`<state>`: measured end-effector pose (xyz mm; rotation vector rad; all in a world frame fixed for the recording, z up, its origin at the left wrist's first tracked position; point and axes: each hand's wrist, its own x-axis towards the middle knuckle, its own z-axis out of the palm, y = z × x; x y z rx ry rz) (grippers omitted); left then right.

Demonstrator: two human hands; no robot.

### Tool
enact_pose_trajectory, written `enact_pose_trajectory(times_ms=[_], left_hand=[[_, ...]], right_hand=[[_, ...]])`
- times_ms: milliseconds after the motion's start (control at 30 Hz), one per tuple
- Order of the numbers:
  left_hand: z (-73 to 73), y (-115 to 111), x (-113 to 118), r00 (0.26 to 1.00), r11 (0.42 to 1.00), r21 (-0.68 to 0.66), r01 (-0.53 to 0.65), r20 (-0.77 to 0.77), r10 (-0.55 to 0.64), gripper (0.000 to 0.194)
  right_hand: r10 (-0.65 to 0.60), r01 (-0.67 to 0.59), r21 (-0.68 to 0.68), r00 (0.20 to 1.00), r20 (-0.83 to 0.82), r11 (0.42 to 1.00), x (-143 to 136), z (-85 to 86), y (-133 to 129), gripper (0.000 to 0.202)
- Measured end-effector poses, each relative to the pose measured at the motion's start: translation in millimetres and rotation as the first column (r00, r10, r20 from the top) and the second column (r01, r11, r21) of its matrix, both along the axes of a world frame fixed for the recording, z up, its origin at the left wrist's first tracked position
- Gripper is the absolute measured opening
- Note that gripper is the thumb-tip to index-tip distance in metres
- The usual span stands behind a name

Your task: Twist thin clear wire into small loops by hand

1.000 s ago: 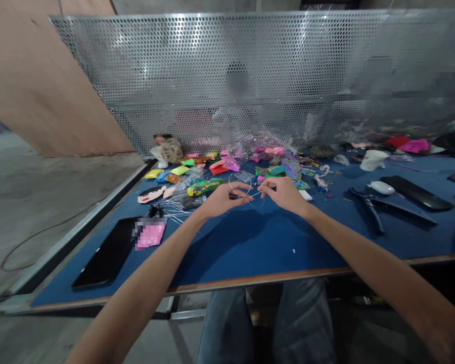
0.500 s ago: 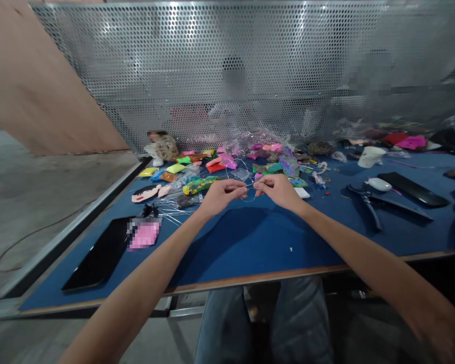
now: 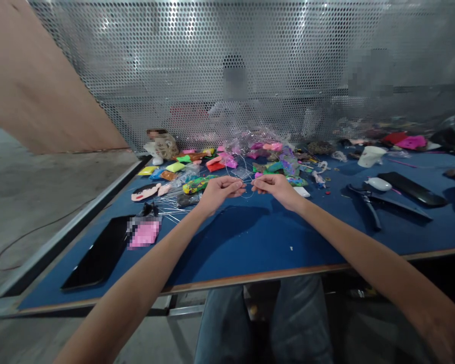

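Note:
My left hand (image 3: 223,192) and my right hand (image 3: 275,187) face each other above the blue table (image 3: 250,247), a small gap between their fingertips. Both hands pinch a thin, pale wire (image 3: 247,181) that spans the gap. Part of it curves in a loop up behind the fingers; its exact path is hard to follow. Beyond my left hand lies a yellow-green patterned clay lump (image 3: 194,185). Thin straight wires (image 3: 170,211) spread on the table to the left of my left hand. A white piece (image 3: 302,191) lies just beyond my right wrist.
Coloured clay packets (image 3: 175,167) and plastic wrap crowd the far side against a perforated metal screen (image 3: 197,76). A black tray (image 3: 98,253) lies at left beside a pink packet (image 3: 144,235). Large shears (image 3: 367,205), a black case (image 3: 413,189) and a white cup (image 3: 370,156) are at right.
My hands have shifted slightly, with the gap between the fingertips about the same. The wire's loop has changed shape behind the fingers. Other things on the table stay put.

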<state>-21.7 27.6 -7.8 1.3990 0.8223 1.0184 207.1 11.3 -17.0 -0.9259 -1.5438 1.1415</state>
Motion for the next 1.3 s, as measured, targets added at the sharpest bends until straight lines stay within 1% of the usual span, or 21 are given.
enact_pose_trajectory(times_ms=[133,300,433,500,567,633,700,800,867,933,1100,1300], left_hand=[[-0.7,-1.2,1.3,1.0,1.0,-0.007,-0.024,-0.003,0.024,0.049],[-4.6,-4.6,6.9,0.997,0.997,0.033,-0.063,-0.036,0.064,0.049],[-1.1,-7.3,7.8,0.991,0.993,0.114,0.016,-0.137,0.0,0.048],[4.4,-7.5,5.3,0.987,0.983,0.185,0.011,-0.16,0.019,0.052],[10.9,-7.1,1.3,0.99,0.968,0.247,-0.048,-0.119,0.08,0.056],[16.9,-7.0,-3.1,0.989,0.954,0.285,-0.093,-0.08,0.12,0.056],[21.1,-8.2,-6.3,0.986,0.944,0.324,-0.07,-0.123,0.115,0.051],[22.9,-11.5,-7.2,0.961,0.925,0.378,0.032,-0.267,0.076,0.042],[21.6,-13.2,-5.8,0.942,0.919,0.385,0.086,-0.332,0.051,0.038],[19.4,-13.8,-4.4,0.931,0.92,0.374,0.114,-0.364,0.032,0.036],[16.4,-13.4,-3.2,0.928,0.917,0.387,0.1,-0.368,0.055,0.039],[16.6,-12.3,-3.1,0.914,0.893,0.441,0.09,-0.393,0.102,0.041]], right_hand=[[-0.03,0.03,-0.008,1.0,-0.004,1.0,-0.5,0.0,0.0,0.037],[-0.059,0.059,0.002,0.998,0.02,0.998,-1.6,0.8,-1.3,0.036],[-0.137,0.134,0.074,0.99,0.042,0.988,-1.2,1.9,-0.3,0.035],[-0.192,0.176,0.147,0.976,0.105,0.973,1.0,3.3,0.8,0.034],[-0.251,0.199,0.24,0.946,0.207,0.95,4.3,5.5,1.2,0.031],[-0.292,0.188,0.322,0.902,0.317,0.928,7.1,8.6,0.2,0.028],[-0.3,0.142,0.368,0.858,0.418,0.919,7.9,12.0,-2.6,0.024],[-0.286,0.078,0.394,0.816,0.502,0.916,4.4,16.2,-8.7,0.021],[-0.282,0.063,0.403,0.813,0.51,0.913,0.9,17.5,-11.9,0.02],[-0.283,0.063,0.409,0.815,0.505,0.91,-1.4,17.6,-13.6,0.02],[-0.308,0.116,0.384,0.816,0.489,0.916,-1.5,14.5,-13.0,0.028],[-0.274,0.111,0.358,0.852,0.445,0.927,-2.8,11.5,-11.1,0.025]])
